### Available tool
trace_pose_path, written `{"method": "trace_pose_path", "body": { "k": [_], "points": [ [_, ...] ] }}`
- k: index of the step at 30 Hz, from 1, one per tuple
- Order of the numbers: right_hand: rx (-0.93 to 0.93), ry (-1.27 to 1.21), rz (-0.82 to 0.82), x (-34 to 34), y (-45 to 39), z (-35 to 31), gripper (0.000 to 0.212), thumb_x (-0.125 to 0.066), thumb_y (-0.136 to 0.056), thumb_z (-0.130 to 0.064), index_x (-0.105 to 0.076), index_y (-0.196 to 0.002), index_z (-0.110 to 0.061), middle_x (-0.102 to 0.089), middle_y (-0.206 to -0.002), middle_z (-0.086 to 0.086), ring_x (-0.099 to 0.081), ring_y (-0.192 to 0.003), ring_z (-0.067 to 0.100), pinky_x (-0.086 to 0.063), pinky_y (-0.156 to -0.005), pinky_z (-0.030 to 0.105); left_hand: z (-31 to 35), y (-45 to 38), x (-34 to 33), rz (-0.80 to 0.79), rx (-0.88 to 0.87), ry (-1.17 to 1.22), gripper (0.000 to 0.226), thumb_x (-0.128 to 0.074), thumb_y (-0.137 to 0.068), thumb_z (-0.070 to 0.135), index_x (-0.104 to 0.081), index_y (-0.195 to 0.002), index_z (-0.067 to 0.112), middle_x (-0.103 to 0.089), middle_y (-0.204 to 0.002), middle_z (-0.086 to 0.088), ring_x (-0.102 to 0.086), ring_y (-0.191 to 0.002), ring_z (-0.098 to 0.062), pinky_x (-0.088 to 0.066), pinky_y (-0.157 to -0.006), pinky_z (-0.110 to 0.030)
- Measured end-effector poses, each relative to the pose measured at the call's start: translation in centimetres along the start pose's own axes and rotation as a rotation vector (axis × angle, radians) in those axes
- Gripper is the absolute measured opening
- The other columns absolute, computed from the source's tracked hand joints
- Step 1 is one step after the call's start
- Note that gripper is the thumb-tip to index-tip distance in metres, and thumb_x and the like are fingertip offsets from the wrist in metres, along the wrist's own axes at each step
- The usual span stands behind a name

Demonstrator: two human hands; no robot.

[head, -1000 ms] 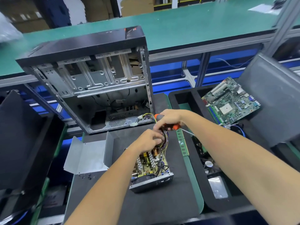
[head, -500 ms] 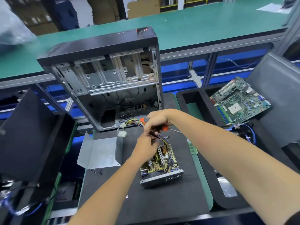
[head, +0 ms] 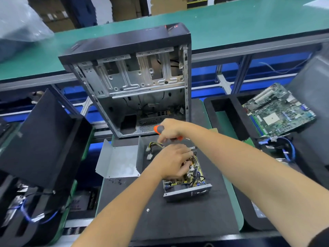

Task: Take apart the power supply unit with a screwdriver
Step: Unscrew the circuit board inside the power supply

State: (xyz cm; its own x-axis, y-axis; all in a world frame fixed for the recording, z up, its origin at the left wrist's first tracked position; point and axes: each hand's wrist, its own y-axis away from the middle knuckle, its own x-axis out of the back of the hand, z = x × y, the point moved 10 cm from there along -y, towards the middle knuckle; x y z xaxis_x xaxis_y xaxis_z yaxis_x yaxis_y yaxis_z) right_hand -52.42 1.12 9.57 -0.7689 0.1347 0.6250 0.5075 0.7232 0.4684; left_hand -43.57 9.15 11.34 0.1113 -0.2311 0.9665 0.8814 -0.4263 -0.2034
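The opened power supply unit (head: 187,186) lies on a black mat (head: 178,220), its yellow circuit board and parts exposed. My left hand (head: 173,161) reaches into the unit from above, fingers curled among the wires at its far end. My right hand (head: 171,130) grips an orange and grey screwdriver (head: 159,129) just beyond the unit, the handle pointing left. A yellow and black cable bundle with white connectors (head: 151,148) trails out to the left. The unit's grey metal cover (head: 121,160) lies open beside it.
An empty computer case (head: 135,82) stands upright behind the mat. Several loose screws (head: 116,180) lie near the cover. A motherboard (head: 279,111) leans in a black foam tray on the right. Black trays with blue cables sit at the left.
My view has shifted left and closer, so everything sits further right in frame. The cable bundle has moved out to the left of my hands. Both hands stay over the unit's far end.
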Motion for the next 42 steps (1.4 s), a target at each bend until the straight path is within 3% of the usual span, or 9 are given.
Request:
{"method": "trace_pose_path", "body": {
  "k": [3,6,9,12,16,21,27,32,42],
  "points": [
    [0.044,0.011,0.169,3.0,0.9,0.1,0.036,-0.071,-0.08,-0.034,-0.043,-0.069,-0.013,-0.048,-0.059,0.005,-0.045,-0.047,0.022,-0.033,-0.038,0.018,-1.2,-0.7,-0.4,-0.024,0.111,0.005,0.03,-0.05,-0.09,0.027,-0.068,-0.077,0.007,-0.059,-0.074,-0.009,-0.053,-0.074,-0.029,-0.044,-0.069,-0.043],
    [0.085,-0.033,0.328,6.1,2.1,0.7,0.044,-0.068,-0.081,-0.033,-0.033,-0.061,-0.016,-0.036,-0.058,0.0,-0.032,-0.053,0.019,-0.027,-0.049,0.029,-2.3,-1.5,-1.2,-0.044,0.202,0.079,0.041,-0.055,-0.093,0.032,-0.068,-0.067,0.003,-0.053,-0.068,-0.012,-0.049,-0.07,-0.03,-0.041,-0.065,-0.041],
    [0.074,0.006,0.355,7.5,3.1,1.9,0.043,-0.062,-0.083,-0.034,-0.037,-0.054,-0.015,-0.04,-0.05,0.002,-0.037,-0.05,0.021,-0.033,-0.052,0.032,-3.8,-2.0,-2.6,-0.1,0.322,0.06,0.05,-0.052,-0.095,0.041,-0.065,-0.063,0.004,-0.049,-0.07,-0.007,-0.047,-0.077,-0.028,-0.036,-0.068,-0.039],
    [0.032,0.194,0.311,7.7,3.9,3.1,0.045,-0.059,-0.086,-0.038,-0.038,-0.054,-0.013,-0.04,-0.051,0.003,-0.037,-0.051,0.021,-0.034,-0.054,0.032,-3.8,-2.1,-3.2,-0.059,0.338,0.112,0.03,-0.066,-0.085,0.023,-0.058,-0.062,0.005,-0.051,-0.074,-0.012,-0.048,-0.078,-0.031,-0.042,-0.069,-0.045],
    [0.0,0.352,0.293,8.0,4.9,4.3,0.048,-0.055,-0.091,-0.043,-0.045,-0.055,-0.011,-0.048,-0.052,0.003,-0.045,-0.05,0.02,-0.038,-0.052,0.03,-3.9,-1.7,-3.5,-0.017,0.311,0.076,0.009,-0.064,-0.084,0.022,-0.067,-0.092,0.018,-0.052,-0.096,-0.006,-0.047,-0.09,-0.029,-0.044,-0.072,-0.042],
    [-0.023,0.368,0.132,7.1,5.7,4.7,0.04,-0.058,-0.093,-0.037,-0.065,-0.084,0.002,-0.071,-0.065,0.014,-0.07,-0.052,0.023,-0.05,-0.048,0.022,-3.3,-1.6,-6.0,-0.267,0.158,-0.12,0.04,-0.044,-0.09,0.022,-0.06,-0.125,0.03,-0.052,-0.125,-0.002,-0.047,-0.108,-0.026,-0.041,-0.081,-0.039],
    [-0.006,0.388,0.08,7.1,6.6,3.4,0.035,-0.077,-0.08,-0.035,-0.062,-0.084,-0.003,-0.071,-0.07,0.011,-0.072,-0.06,0.023,-0.051,-0.051,0.024,-3.7,-2.2,-5.9,-0.252,0.252,0.019,0.035,-0.039,-0.085,0.021,-0.073,-0.096,0.019,-0.056,-0.109,-0.002,-0.048,-0.099,-0.024,-0.043,-0.076,-0.038],
    [-0.042,0.452,0.111,7.9,7.2,2.4,0.024,-0.061,-0.086,-0.024,-0.062,-0.093,-0.001,-0.074,-0.075,0.015,-0.073,-0.058,0.023,-0.047,-0.048,0.021,-3.8,-2.3,-5.0,-0.144,0.312,-0.048,0.03,-0.045,-0.087,0.032,-0.067,-0.076,0.016,-0.055,-0.088,0.001,-0.05,-0.084,-0.021,-0.032,-0.06,-0.029],
    [0.056,0.567,0.058,5.5,7.5,1.7,0.033,-0.054,-0.088,-0.013,-0.047,-0.055,-0.011,-0.065,-0.054,0.007,-0.067,-0.058,0.022,-0.041,-0.049,0.022,-4.6,-2.5,-5.4,-0.125,0.371,0.003,0.025,-0.052,-0.08,0.035,-0.067,-0.068,0.019,-0.058,-0.092,0.009,-0.053,-0.084,-0.015,-0.033,-0.057,-0.027]
  ]
}}
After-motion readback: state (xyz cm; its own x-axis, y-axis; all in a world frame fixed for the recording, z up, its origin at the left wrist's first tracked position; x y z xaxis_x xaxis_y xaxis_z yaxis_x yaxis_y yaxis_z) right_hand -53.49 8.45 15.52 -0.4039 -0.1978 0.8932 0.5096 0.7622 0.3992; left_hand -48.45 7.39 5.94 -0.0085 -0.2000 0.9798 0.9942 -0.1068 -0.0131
